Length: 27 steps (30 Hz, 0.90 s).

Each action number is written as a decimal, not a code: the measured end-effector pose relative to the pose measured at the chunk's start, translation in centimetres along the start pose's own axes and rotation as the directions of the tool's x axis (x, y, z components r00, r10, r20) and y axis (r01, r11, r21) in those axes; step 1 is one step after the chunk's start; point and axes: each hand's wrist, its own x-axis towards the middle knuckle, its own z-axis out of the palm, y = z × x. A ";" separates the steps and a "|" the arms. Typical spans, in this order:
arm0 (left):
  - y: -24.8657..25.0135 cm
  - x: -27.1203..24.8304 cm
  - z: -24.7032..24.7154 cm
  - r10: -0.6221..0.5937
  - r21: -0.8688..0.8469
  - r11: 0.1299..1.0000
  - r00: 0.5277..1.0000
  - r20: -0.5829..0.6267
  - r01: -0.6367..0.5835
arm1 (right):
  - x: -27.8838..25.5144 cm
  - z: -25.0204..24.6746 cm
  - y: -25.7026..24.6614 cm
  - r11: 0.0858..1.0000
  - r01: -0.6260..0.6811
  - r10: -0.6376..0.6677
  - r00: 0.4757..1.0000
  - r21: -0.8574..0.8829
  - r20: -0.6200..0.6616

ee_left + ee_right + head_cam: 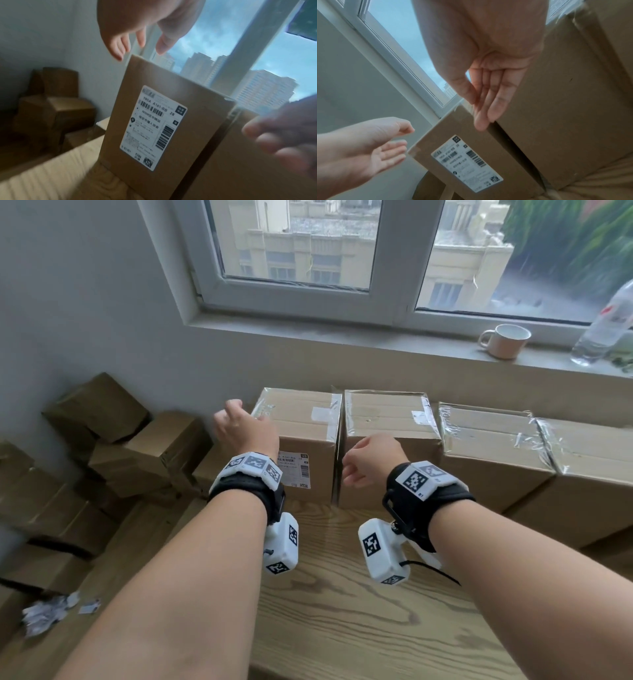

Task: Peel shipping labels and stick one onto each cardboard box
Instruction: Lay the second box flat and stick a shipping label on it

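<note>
4 cardboard boxes stand in a row along the far edge of the wooden tabletop, under the window sill. The leftmost box already carries a shipping label on its near face; the wrist views show it stuck flat, barcodes legible. The second box, just right of it with a narrow gap between, shows no label on the faces in view, and neither do the 2 boxes further right.

The left hand is raised at the leftmost box's top left corner, fingers spread apart and relaxed, holding nothing. The right hand hovers in front of the gap between the 2 left boxes, fingers straight and close together, also empty; from these pictures I cannot tell whether it touches the cardboard.

Judging by this, both hands seem set to take the labelled box by its sides, probably to move it off the row. To do that well, slide the right fingers into the gap, press the palms flat against opposite side walls, and keep thumbs off the label so its edges do not lift. Lift straight and level so the neighbour is not dragged.

No sheet of unpeeled labels shows anywhere. Crumpled white paper scraps lie at the near left, and a heap of smaller boxes sits lower on the left. A mug and a plastic bottle stand on the sill.
</note>
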 end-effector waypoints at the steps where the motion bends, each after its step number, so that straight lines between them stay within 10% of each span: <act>1: 1.0 -0.2 0.0 0.136 0.052 0.990 0.990 -0.046 -0.134 | -0.3 -0.8 -0.1 1.000 0.009 -0.009 0.999 0.020 -0.040; 5: 5.8 -1.9 2.0 0.448 0.057 0.885 0.877 0.175 -0.463 | -0.6 -4.4 0.4 0.994 0.094 -0.107 0.951 -0.059 -0.290; 12: 7.6 -7.3 7.6 0.469 0.154 0.720 0.638 0.610 -0.677 | -1.0 -9.2 3.3 0.985 0.054 -0.124 0.884 -0.166 -0.451; 27: 4.4 -10.2 5.0 0.350 0.299 0.808 0.823 0.448 -0.507 | -3.1 -8.9 6.3 0.969 -0.045 -0.073 0.887 -0.243 -0.456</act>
